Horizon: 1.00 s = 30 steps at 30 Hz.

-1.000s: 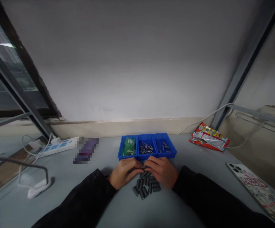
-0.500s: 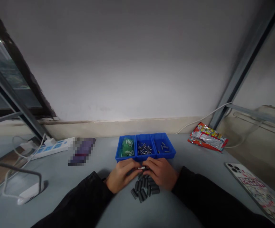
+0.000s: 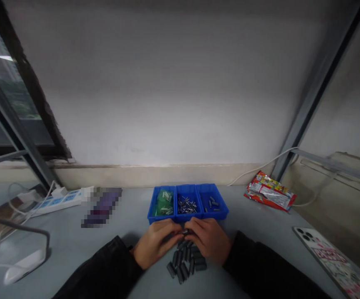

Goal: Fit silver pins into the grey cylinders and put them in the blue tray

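Observation:
My left hand (image 3: 155,245) and my right hand (image 3: 207,240) meet fingertip to fingertip just in front of three blue bins (image 3: 187,214). Both are curled and pinch a small dark cylinder with a metal end (image 3: 183,232) between them. Under and behind the hands lies a pile of several dark grey cylinders (image 3: 184,262) on the grey table (image 3: 74,249). The left bin holds green parts (image 3: 163,202), the middle bin small metal pins (image 3: 186,204), the right bin a few grey pieces (image 3: 212,202).
A white power strip (image 3: 58,200) with cables lies at the left, a white lamp base (image 3: 20,268) nearer me. A red snack packet (image 3: 268,192) sits at the right back, a phone with a stickered case (image 3: 335,257) at the right front. A wall stands behind.
The camera tilted up a little, so everything sits lower in view. My hands stay together over the pile, with the small piece between the fingertips.

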### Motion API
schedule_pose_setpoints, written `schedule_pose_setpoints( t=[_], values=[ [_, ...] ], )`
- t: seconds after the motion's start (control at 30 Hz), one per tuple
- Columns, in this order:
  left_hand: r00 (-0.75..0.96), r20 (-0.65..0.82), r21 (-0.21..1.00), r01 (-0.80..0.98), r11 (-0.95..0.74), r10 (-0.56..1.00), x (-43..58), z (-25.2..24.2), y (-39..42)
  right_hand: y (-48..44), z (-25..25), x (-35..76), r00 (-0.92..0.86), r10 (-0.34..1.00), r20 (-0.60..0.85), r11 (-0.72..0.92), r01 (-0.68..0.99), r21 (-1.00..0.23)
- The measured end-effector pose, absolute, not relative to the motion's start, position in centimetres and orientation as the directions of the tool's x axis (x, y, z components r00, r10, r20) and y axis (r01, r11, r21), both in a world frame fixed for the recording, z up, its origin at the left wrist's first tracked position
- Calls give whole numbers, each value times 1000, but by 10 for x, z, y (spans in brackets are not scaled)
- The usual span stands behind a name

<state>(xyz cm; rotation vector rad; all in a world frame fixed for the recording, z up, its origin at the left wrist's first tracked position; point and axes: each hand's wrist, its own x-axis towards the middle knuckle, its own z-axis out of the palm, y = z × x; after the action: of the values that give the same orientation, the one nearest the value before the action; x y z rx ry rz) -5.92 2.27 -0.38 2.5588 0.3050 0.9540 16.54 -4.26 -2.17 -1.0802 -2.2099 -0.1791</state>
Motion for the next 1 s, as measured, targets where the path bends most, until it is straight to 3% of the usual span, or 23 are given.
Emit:
schedule_pose_setpoints(
  t=[0.2,0.43,0.57,0.7,0.87,1.0],
  values=[
    [742,578,440,67,-895,339,-58,-3,21,-41,-28,161,-406,652,641,624,767,-150],
    [708,568,437,173,-883,420,-59,-5,24,-30,-3,181,-362,544,757,632,770,-87],
    [811,372,389,306,-869,452,-61,-2,25,-22,8,214,-108,609,786,379,910,-168],
    [883,166,331,369,-868,439,-61,2,27,-11,-1,240,47,714,699,136,970,-203],
    [898,84,351,380,-856,433,-64,8,31,-1,-14,250,145,739,658,68,955,-288],
    [904,52,362,378,-852,424,-64,9,31,-5,-8,242,125,699,704,142,941,-308]
  ],
)
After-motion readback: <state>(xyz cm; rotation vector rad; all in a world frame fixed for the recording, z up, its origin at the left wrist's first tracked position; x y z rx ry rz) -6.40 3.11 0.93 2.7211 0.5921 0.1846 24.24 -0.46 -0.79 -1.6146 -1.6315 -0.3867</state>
